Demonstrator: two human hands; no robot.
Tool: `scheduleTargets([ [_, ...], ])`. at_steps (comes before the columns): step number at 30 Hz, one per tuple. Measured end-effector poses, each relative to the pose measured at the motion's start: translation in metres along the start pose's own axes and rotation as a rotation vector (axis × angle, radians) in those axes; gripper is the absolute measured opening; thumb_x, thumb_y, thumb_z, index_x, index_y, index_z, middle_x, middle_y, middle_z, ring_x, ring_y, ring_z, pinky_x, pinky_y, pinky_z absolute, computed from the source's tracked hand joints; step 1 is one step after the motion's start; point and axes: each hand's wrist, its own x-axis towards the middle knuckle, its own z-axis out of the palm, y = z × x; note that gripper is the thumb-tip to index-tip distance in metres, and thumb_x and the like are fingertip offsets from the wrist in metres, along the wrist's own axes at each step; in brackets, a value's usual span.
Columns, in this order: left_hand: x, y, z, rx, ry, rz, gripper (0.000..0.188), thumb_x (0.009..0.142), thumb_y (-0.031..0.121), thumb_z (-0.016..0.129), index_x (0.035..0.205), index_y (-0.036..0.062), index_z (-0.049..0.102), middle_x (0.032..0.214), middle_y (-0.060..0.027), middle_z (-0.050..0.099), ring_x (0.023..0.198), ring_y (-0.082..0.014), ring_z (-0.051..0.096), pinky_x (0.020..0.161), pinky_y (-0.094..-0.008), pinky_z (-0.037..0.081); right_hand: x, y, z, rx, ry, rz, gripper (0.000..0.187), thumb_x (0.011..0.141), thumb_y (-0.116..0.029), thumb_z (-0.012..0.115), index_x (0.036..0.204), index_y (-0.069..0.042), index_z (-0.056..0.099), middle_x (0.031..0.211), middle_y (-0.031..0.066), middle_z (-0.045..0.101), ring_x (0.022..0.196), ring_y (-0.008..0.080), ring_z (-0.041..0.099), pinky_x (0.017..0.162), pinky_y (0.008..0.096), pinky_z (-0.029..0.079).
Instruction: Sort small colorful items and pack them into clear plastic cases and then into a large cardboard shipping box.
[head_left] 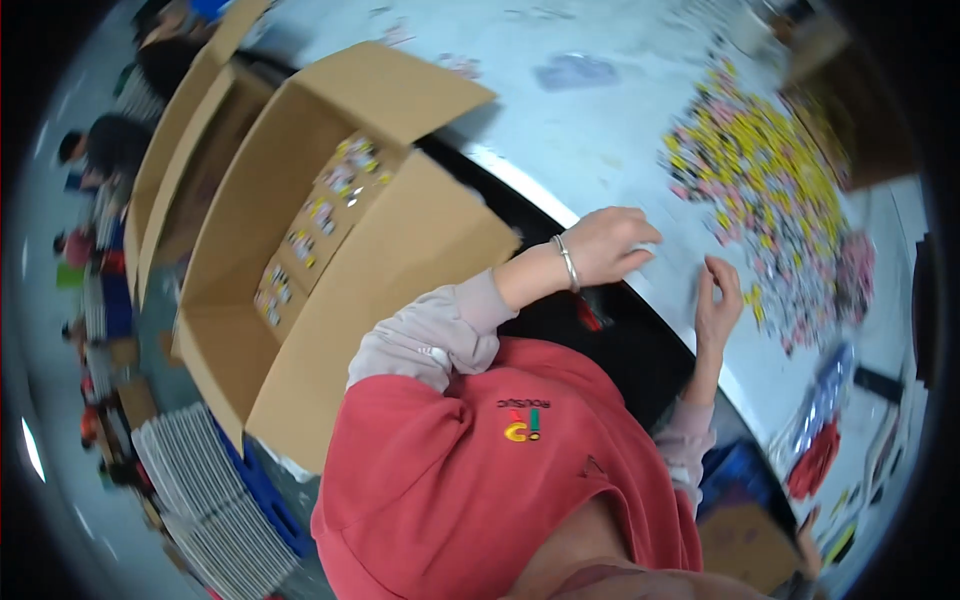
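Observation:
Over the near edge of the white table (pixel 610 130), my left hand (pixel 612 245) is closed, its thumb and fingers drawn together. Something small and pale shows at its fingertips, too small to name. My right hand (pixel 720 305) is held to its right, fingers loosely bent and thumb apart, with nothing visible in it. It is nearest to a wide pile of small yellow, pink and white packets (pixel 770 160) spread on the table. Left of my arms stands an open cardboard box (pixel 240 270). Several clusters of similar small packets (pixel 303 245) lie inside it.
A second cardboard box (pixel 860 110) stands tilted beyond the pile. Clear plastic bags (pixel 830 385) and a red bundle (pixel 815 460) lie at the right. Stacked grey flat sheets (pixel 210 500) stand at lower left. Other people (pixel 110 150) sit along the far left.

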Motion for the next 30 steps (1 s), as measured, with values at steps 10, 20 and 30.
scheduleTargets([
  [10, -0.172, -0.144, -0.291, -0.441, 1.03, -0.945, 0.018, 0.091, 0.013, 0.047, 0.093, -0.0007, 0.059, 0.07, -0.012, 0.063, 0.056, -0.0199, 0.062, 0.05, -0.0289, 0.052, -0.008, 0.023, 0.029, -0.018, -0.022, 0.067, 0.012, 0.086, -0.004, 0.059, 0.095, 0.002, 0.064, 0.102, 0.0121, 0.058, 0.089, 0.0212, 0.059, 0.074, 0.0279, 0.047],
  [20, -0.269, -0.322, -0.303, -0.061, 0.996, -1.483, 0.024, 0.087, 0.006, 0.048, 0.11, 0.005, 0.056, 0.083, -0.0148, 0.062, 0.068, -0.0271, 0.063, 0.058, -0.0408, 0.055, -0.007, 0.018, 0.042, -0.224, -0.042, -0.034, 0.015, 0.088, -0.005, 0.054, 0.099, 0.001, 0.063, 0.101, 0.0106, 0.057, 0.09, 0.0201, 0.055, 0.072, 0.0268, 0.044],
  [30, -0.205, -0.319, -0.299, 0.623, 0.364, -1.662, 0.035, 0.085, 0.035, 0.058, 0.109, 0.01, 0.064, 0.114, -0.0135, 0.062, 0.105, -0.0269, 0.061, 0.085, -0.0353, 0.051, -0.005, 0.016, 0.046, -0.426, -0.028, -0.034, 0.019, 0.088, -0.003, 0.052, 0.105, 0.0, 0.061, 0.105, 0.0147, 0.055, 0.097, 0.027, 0.053, 0.082, 0.0331, 0.044],
])
